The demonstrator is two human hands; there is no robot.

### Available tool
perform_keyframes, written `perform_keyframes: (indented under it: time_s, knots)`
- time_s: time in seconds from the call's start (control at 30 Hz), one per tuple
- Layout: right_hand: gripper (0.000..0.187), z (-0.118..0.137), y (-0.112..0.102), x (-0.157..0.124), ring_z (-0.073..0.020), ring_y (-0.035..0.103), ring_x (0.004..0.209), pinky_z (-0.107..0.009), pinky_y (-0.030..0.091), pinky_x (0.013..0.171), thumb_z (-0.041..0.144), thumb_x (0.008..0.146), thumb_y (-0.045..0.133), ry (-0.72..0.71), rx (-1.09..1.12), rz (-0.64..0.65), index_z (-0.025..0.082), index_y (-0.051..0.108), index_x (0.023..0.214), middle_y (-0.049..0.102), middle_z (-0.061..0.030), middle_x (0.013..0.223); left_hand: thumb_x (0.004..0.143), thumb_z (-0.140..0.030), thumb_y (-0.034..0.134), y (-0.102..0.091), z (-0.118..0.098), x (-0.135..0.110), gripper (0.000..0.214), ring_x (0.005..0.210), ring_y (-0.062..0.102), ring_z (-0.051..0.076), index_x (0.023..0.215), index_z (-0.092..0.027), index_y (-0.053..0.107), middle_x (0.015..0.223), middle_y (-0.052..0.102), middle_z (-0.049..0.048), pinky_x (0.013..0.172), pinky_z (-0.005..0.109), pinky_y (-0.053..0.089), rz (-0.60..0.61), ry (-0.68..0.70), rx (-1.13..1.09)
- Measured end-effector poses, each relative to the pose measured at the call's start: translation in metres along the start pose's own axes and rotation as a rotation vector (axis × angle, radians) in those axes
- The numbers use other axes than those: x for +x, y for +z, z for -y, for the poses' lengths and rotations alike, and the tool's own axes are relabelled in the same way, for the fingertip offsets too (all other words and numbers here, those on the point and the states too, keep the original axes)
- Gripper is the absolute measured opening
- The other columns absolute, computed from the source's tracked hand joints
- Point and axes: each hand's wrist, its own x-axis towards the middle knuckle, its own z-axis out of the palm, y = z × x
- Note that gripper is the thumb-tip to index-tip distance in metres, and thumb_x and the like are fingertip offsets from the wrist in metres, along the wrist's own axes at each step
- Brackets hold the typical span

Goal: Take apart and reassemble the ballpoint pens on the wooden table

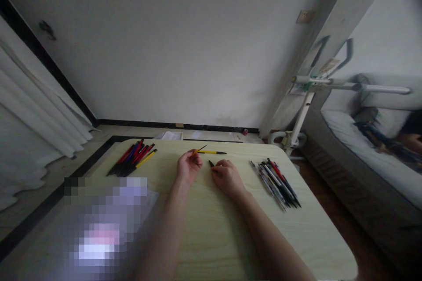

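Note:
My left hand (187,167) rests on the pale wooden table (231,237) with its fingers pinched on a thin orange and black pen part (199,149) that points up and to the right. My right hand (227,177) lies just to its right, fingers curled round a small black piece (211,163) whose tip sticks out. A yellow pen with a black tip (212,153) lies on the table just beyond both hands.
A pile of red, blue, black and yellow pens (133,162) lies at the table's far left. Another pile of grey, black and red pens (276,182) lies at the right. A blurred patch covers the near left. A sofa (372,158) stands to the right.

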Motion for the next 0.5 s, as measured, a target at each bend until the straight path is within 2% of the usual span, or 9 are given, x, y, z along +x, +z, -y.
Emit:
perform_keyframes:
  time_s: [0.5]
  knots:
    - [0.015,-0.0035,0.0004,0.0000,-0.0152,0.049,0.081,-0.026,0.038,0.075,0.024,0.075,0.053,0.040,0.019,-0.024,0.020,0.067,0.080,0.056,-0.0053,0.084,0.066,-0.011,0.050,0.0000,-0.0011,0.0002,0.011,0.045,0.049,0.010,0.074,-0.012,0.057,0.055,0.056,0.0021,0.043,0.021,0.037,-0.018,0.002,-0.010]
